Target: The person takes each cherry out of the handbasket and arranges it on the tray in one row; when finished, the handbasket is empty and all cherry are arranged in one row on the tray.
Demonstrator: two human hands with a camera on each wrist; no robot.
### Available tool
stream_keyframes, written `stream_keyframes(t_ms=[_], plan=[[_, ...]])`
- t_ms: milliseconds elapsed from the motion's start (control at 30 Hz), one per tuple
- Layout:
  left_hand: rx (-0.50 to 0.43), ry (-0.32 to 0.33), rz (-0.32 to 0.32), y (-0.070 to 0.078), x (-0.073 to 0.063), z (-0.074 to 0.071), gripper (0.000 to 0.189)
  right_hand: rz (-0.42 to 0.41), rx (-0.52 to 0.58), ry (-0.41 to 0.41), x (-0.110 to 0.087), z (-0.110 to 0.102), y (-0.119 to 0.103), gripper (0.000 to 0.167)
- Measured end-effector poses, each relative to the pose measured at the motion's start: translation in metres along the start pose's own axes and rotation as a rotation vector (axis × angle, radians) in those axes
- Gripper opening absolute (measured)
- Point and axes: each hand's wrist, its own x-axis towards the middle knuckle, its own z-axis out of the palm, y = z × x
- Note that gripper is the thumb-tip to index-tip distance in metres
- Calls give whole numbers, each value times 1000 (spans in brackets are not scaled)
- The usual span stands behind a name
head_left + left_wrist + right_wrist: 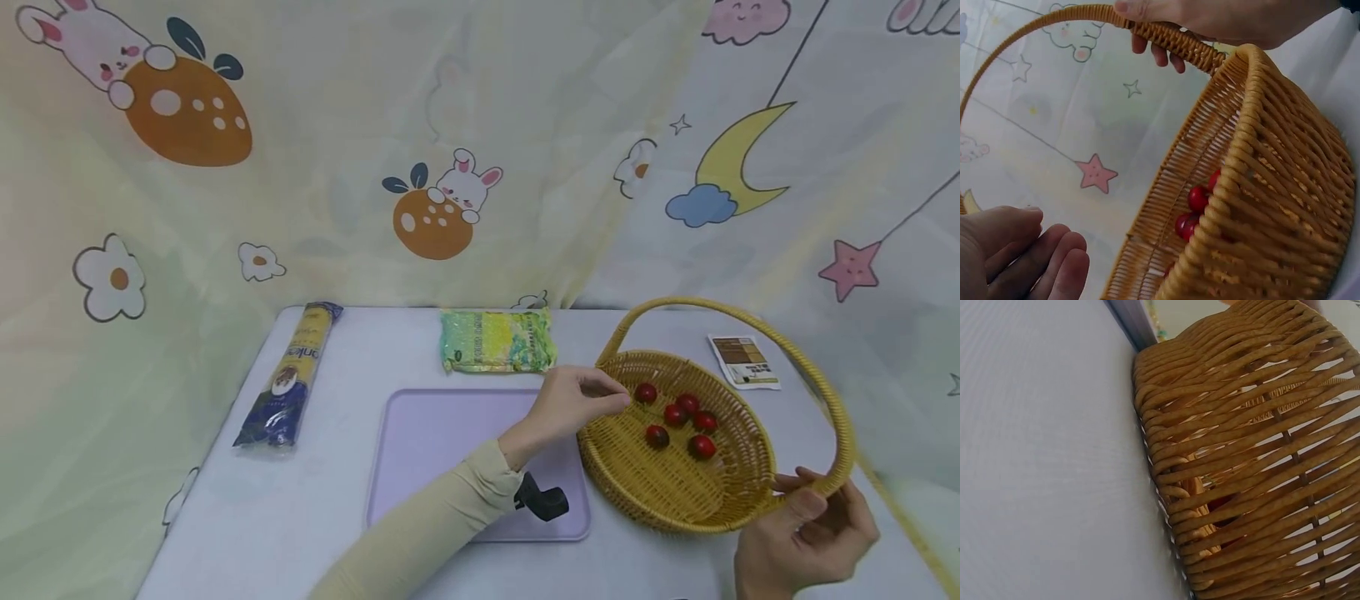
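Note:
A round wicker basket (600, 467) with a tall arched handle (720, 304) stands on the right of the table, several small red fruits (702, 447) lying inside. Around the near right end of the handle curl the fingers of my right hand (806, 533); the left wrist view shows this right hand (1210, 22) gripping the wrapped handle above the rim. My left hand (566, 408) is at the basket's left rim, fingertips over its inside in the head view. Loosely bent and with nothing between the fingers, that left hand (1025, 259) appears beside the basket in its wrist view.
A lilac tray (420, 450) lies left of the basket, partly under my left forearm. Behind it is a green-yellow packet (497, 340). A long blue-and-yellow bag (288, 379) lies at the left, a small white-and-brown sachet (744, 362) behind the basket. Printed cloth hangs around the table.

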Motion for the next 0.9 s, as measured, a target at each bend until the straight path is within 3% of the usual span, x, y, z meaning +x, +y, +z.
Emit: stream_keyframes(t_ms=[167,400,667,800,900], plan=[[-31,-18,-59,-4,21,20,8,-22,-17,-4,-1,2,0,56],[-127,7,-258,-4,45,51,5,-47,-97,-22,-1,0,1,58],[-239,84,-270,-9,66,73,6,-42,-93,-17,-2,-1,1,59],[-167,105,-298,-16,66,78,5,-44,-115,-30,-2,-4,2,56],[-41,75,-267,-20,66,80,4,-45,-138,-45,-1,-6,3,55]])
